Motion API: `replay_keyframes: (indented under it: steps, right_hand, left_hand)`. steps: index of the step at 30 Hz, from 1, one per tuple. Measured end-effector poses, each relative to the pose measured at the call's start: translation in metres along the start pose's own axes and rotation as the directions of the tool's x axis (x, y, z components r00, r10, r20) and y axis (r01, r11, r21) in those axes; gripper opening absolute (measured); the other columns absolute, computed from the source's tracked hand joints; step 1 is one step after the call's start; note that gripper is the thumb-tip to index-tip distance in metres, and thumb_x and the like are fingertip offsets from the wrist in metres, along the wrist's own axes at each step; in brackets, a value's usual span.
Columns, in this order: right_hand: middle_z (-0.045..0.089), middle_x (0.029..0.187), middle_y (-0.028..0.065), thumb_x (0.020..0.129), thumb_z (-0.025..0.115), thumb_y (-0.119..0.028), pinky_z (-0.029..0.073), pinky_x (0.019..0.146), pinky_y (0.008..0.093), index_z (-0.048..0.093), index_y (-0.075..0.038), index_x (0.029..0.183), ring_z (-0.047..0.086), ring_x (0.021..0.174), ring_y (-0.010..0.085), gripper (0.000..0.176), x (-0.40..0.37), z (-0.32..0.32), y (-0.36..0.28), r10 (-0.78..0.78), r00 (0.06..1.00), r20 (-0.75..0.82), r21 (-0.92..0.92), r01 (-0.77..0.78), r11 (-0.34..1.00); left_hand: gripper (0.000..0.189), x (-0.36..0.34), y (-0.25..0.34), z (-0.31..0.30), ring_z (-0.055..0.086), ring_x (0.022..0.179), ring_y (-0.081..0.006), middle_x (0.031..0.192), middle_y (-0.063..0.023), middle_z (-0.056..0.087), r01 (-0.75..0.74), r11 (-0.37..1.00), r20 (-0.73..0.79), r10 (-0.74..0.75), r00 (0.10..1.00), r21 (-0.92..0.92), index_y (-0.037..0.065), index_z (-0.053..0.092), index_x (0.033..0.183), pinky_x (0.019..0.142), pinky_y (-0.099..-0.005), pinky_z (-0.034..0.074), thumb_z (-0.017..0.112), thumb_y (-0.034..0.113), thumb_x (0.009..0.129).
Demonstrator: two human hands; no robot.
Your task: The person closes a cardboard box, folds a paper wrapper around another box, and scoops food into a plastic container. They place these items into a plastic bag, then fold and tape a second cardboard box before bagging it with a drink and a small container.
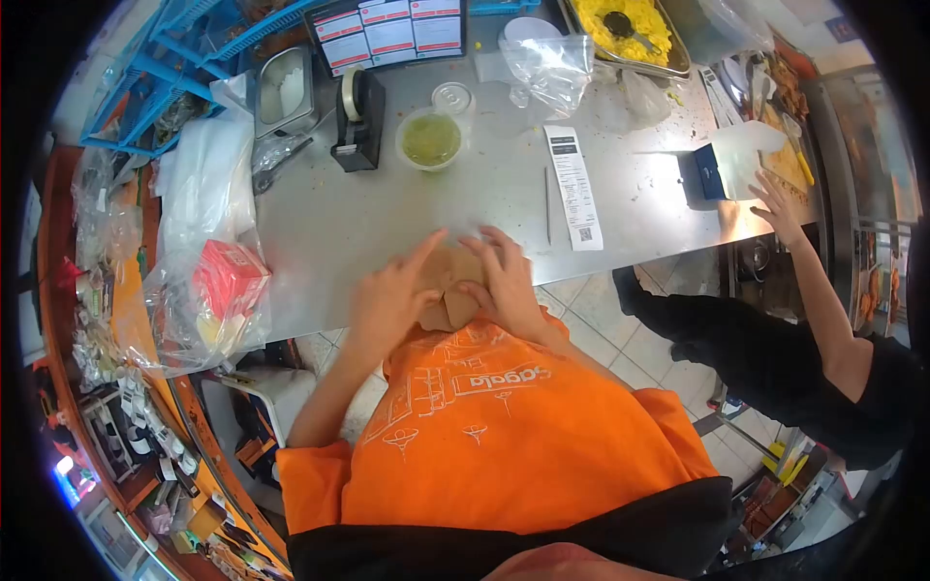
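Both hands are at a brown cardboard piece at the front edge of the metal table, just above the orange shirt. My left hand lies along its left side, fingers bent and partly blurred, thumb on the card. From the right, my right hand presses the card with its thumb, the other fingers curled over its top. Farther back on the table are a round tub of green sauce, a closed lidded cup and a long printed receipt beside a thin stick.
A black tape dispenser, metal container and screen stand at the back left. Plastic bags and a red box lie left. Right are a yellow food tray, an open box and a co-worker's hand.
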State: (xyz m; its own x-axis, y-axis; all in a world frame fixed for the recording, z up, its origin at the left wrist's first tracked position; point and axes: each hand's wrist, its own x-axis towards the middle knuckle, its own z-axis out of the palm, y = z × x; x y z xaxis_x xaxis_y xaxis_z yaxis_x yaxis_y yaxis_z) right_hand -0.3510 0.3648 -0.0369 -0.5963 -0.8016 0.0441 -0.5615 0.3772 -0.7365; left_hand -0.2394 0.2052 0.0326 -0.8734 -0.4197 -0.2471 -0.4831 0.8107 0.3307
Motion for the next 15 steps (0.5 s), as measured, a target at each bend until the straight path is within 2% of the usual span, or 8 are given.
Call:
replay_keyframes:
  steps: [2,4,6,9,11,12,14,15]
  right_hand:
    - [0.036,0.143,0.0149,0.080,0.072,-0.020,0.037,0.100,0.0472,0.049,-0.012,0.131,0.042,0.124,0.0367,0.056,0.017,-0.008,0.011,-0.097,0.988,0.118,0.118,0.083,0.990]
    - [0.036,0.143,0.0149,0.082,0.070,-0.018,0.037,0.102,0.0471,0.051,-0.011,0.129,0.042,0.125,0.0362,0.051,0.020,-0.014,0.014,-0.206,0.954,0.219,0.251,0.148,0.957]
    - [0.035,0.143,0.0162,0.084,0.068,-0.015,0.034,0.107,0.0442,0.054,-0.006,0.115,0.040,0.127,0.0366,0.036,0.023,-0.023,0.014,-0.310,0.925,0.219,0.594,0.126,0.795]
    - [0.035,0.142,0.0159,0.085,0.067,-0.014,0.031,0.109,0.0438,0.053,-0.005,0.103,0.036,0.129,0.0358,0.024,0.024,-0.020,0.023,-0.437,0.868,0.235,0.620,0.212,0.755]
    - [0.035,0.142,0.0156,0.086,0.068,-0.015,0.029,0.109,0.0445,0.052,-0.004,0.099,0.034,0.130,0.0360,0.023,0.023,-0.012,0.010,-0.351,0.903,0.249,0.592,0.145,0.793]
    - [0.036,0.141,0.0152,0.086,0.068,-0.017,0.028,0.110,0.0452,0.050,-0.004,0.095,0.032,0.131,0.0363,0.023,0.023,-0.009,0.005,-0.257,0.932,0.257,0.556,0.075,0.828]
    - [0.035,0.141,0.0149,0.086,0.069,-0.018,0.027,0.109,0.0456,0.050,-0.005,0.094,0.032,0.131,0.0353,0.025,0.026,-0.003,0.002,-0.251,0.933,0.257,0.509,0.091,0.856]
    - [0.034,0.141,0.0146,0.085,0.070,-0.020,0.027,0.109,0.0459,0.050,-0.005,0.093,0.032,0.132,0.0343,0.026,0.027,-0.001,0.001,-0.238,0.940,0.246,0.456,0.104,0.884]
  left_hand:
    - [0.058,0.006,-0.022,-0.015,0.065,0.079,-0.0257,0.111,-0.0097,0.057,-0.012,0.942,0.277,0.111,0.955,-0.336,0.027,0.056,0.129,0.067,-0.0390,0.051,0.075,0.019,0.075]
    - [0.058,0.010,-0.034,-0.016,0.065,0.079,-0.0248,0.108,-0.0084,0.055,-0.113,0.941,0.227,0.192,0.955,-0.319,0.028,0.056,0.128,0.066,-0.0389,0.051,0.076,0.021,0.074]
    - [0.059,0.017,-0.036,-0.019,0.064,0.079,-0.0239,0.105,-0.0072,0.052,-0.208,0.934,0.167,0.263,0.950,-0.291,0.029,0.056,0.127,0.065,-0.0389,0.050,0.077,0.022,0.073]
    - [0.048,0.031,-0.033,-0.022,0.062,0.080,-0.0304,0.102,-0.0058,0.048,-0.366,0.892,0.168,0.417,0.893,-0.266,0.025,0.062,0.117,0.069,-0.0432,0.050,0.078,0.028,0.072]
    - [0.031,0.043,-0.033,-0.016,0.058,0.083,-0.0278,0.099,-0.0073,0.044,-0.430,0.880,0.327,0.475,0.817,-0.203,0.016,0.068,0.102,0.073,-0.0406,0.048,0.075,0.030,0.076]
    - [0.031,0.048,-0.041,-0.007,0.058,0.083,-0.0278,0.099,-0.0073,0.044,-0.419,0.885,0.327,0.465,0.823,-0.203,0.016,0.068,0.102,0.073,-0.0406,0.048,0.075,0.030,0.076]
    - [0.024,0.055,-0.060,0.013,0.051,0.084,-0.0217,0.095,-0.0061,0.040,-0.196,0.801,0.288,0.414,0.864,-0.566,0.009,0.070,0.089,0.077,-0.0344,0.044,0.073,0.032,0.081]
    - [0.024,0.056,-0.063,0.015,0.051,0.084,-0.0217,0.095,-0.0061,0.040,-0.187,0.804,0.288,0.404,0.868,-0.564,0.009,0.070,0.089,0.077,-0.0344,0.044,0.073,0.032,0.081]
